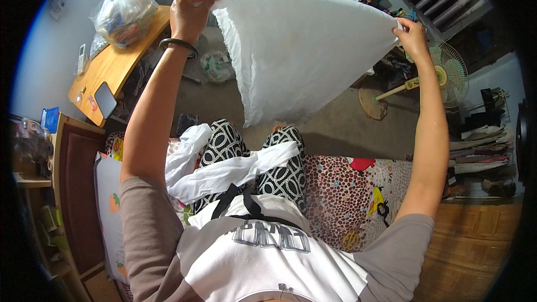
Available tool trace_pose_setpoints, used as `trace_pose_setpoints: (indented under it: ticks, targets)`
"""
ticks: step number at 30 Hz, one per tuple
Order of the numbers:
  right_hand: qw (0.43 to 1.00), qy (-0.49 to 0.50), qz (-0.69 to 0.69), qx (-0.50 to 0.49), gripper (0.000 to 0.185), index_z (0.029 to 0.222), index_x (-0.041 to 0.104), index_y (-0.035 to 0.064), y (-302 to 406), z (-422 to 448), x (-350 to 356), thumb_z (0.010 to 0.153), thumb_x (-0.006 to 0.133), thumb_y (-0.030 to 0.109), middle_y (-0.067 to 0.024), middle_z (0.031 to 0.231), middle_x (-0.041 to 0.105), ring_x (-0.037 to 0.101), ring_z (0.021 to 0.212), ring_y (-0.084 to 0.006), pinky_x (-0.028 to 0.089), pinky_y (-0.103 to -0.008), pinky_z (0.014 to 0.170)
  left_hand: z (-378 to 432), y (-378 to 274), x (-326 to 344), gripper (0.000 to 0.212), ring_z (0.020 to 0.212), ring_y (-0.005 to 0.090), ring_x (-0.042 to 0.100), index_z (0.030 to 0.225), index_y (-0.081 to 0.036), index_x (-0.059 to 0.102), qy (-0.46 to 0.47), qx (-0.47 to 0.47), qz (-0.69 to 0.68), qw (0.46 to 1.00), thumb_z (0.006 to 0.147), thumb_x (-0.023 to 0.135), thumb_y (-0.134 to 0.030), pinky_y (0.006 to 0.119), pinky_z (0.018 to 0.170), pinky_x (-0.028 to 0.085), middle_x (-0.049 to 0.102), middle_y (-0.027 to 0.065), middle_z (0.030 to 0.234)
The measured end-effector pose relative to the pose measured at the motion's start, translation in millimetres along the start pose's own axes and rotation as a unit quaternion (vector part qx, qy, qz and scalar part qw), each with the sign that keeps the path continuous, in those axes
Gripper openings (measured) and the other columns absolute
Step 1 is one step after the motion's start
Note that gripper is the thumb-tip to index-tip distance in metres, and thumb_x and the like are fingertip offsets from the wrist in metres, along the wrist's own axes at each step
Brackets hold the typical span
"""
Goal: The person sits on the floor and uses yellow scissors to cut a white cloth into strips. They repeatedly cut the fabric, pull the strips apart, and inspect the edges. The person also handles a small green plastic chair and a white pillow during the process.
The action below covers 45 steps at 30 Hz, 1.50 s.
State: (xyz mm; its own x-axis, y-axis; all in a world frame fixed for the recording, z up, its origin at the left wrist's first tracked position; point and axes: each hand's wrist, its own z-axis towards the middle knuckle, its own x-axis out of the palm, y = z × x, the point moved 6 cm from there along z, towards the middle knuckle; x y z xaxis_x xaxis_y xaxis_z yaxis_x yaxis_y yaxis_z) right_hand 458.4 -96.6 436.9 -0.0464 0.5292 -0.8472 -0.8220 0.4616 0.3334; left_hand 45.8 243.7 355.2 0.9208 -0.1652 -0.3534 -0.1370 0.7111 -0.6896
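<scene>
A large piece of thin white cloth [302,46] hangs spread out in front of me, held up by its two upper corners. My left hand [192,12], with a dark bangle at the wrist, pinches the upper left corner beside a frayed edge. The upper right corner is gripped between thumb and fingers of my right hand [411,37]. Both arms are stretched forward. Across my patterned trousers [281,176] lies a long white cloth strip [235,172], and more white cloth is bunched by my left thigh.
A wooden desk [121,65] at the left bears a filled plastic bag [125,14] and a phone-like flat device [105,100]. A standing fan [440,73] is at the right. I sit on a bed with a leopard-print sheet [344,193]. Folded clothes fill a shelf at the far right.
</scene>
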Motion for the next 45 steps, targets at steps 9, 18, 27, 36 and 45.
trace_pose_setpoints:
  ticks: [9, 18, 27, 36, 45]
  targets:
    - [0.999, 0.018, 0.023, 0.043, 0.026, 0.113, 0.074, 0.0022, -4.5, -7.6, -0.3, 0.095, 0.066, 0.019, -0.0071, 0.09, 0.073, 0.065, 0.078, -0.0161, 0.053, -0.0333, 0.075, -5.7, 3.4, 0.5, 0.015, 0.098, 0.0138, 0.072, 0.103, -0.008, 0.078, 0.033, 0.019, 0.019, 0.999, 0.09, 0.073, -0.014, 0.029, 0.083, 0.056, 0.077, 0.0045, 0.1]
    - [0.96, -0.102, 0.22, 0.141, 0.023, 0.108, 0.077, 0.0033, -59.6, -7.1, -22.1, 0.094, 0.072, 0.02, 0.0013, 0.085, 0.066, 0.056, 0.07, -0.0071, 0.051, -0.0257, 0.065, -13.7, -29.3, 14.7, 0.014, 0.098, 0.0235, 0.071, 0.098, -0.013, 0.079, 0.018, 0.089, -0.016, 0.996, 0.087, 0.076, -0.022, 0.035, 0.087, 0.054, 0.074, 0.0046, 0.101]
    - [0.939, -0.275, 0.161, 0.132, 0.028, 0.115, 0.076, 0.007, -95.5, -13.6, -88.9, 0.095, 0.071, 0.026, -0.005, 0.109, 0.076, 0.066, 0.099, -0.0161, 0.05, -0.0301, 0.09, -29.1, -66.0, 61.6, 0.013, 0.093, 0.0102, 0.07, 0.104, -0.005, 0.075, 0.085, 0.06, -0.113, 0.988, 0.093, 0.073, -0.012, 0.028, 0.082, 0.057, 0.077, 0.0044, 0.098]
    - [0.854, -0.513, -0.09, 0.012, 0.032, 0.115, 0.076, 0.0107, -14.1, -83.4, -278.6, 0.098, 0.066, 0.036, -0.0106, 0.113, 0.076, 0.071, 0.103, -0.0235, 0.053, -0.034, 0.091, -37.9, -150.7, 104.2, 0.013, 0.078, 0.0173, 0.072, 0.095, -0.003, 0.075, 0.073, 0.105, -0.303, 0.944, 0.088, 0.074, -0.014, 0.031, 0.074, 0.057, 0.076, 0.0084, 0.089]
    - [0.885, -0.46, 0.059, -0.032, 0.039, 0.121, 0.071, -0.0014, 20.9, -84.4, -326.1, 0.093, 0.075, 0.026, -0.0201, 0.125, 0.069, 0.067, 0.117, -0.0262, 0.051, -0.0375, 0.105, -20.6, -168.6, 56.5, 0.013, 0.081, 0.0118, 0.065, 0.105, 0.002, 0.067, 0.084, 0.093, -0.357, 0.926, 0.093, 0.069, -0.003, 0.025, 0.07, 0.054, 0.069, 0.0032, 0.09]
